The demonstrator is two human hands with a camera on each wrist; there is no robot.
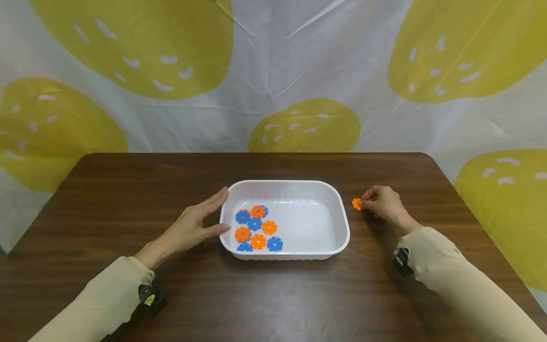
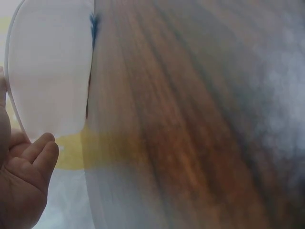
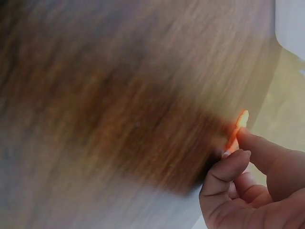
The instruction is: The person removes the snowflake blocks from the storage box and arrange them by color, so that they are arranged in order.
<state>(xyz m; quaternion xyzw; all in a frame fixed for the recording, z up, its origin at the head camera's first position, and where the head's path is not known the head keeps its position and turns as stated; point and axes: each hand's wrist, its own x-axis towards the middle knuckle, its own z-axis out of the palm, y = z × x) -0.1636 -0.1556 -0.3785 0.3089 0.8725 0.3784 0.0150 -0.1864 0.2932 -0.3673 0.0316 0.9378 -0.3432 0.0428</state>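
A white plastic tray (image 1: 305, 228) lies on the table, with several orange and blue notched discs (image 1: 258, 241) gathered in its left part. My left hand (image 1: 194, 225) rests at the tray's left end, its fingers straight along the rim and the thumb at the near left corner. In the left wrist view, the fingertips (image 2: 45, 150) meet the tray's edge. To the right of the tray, my right hand (image 1: 384, 203) pinches one orange notched disc (image 1: 356, 204) between thumb and fingers. The right wrist view shows that disc (image 3: 242, 119) edge-on, close over the table.
The dark wooden table (image 1: 273, 294) has rounded far corners. Behind it hangs a white cloth (image 1: 192, 126) with large yellow shapes. A small dark device (image 1: 151, 299) sits at the left sleeve cuff, and another device (image 1: 402, 261) at the right.
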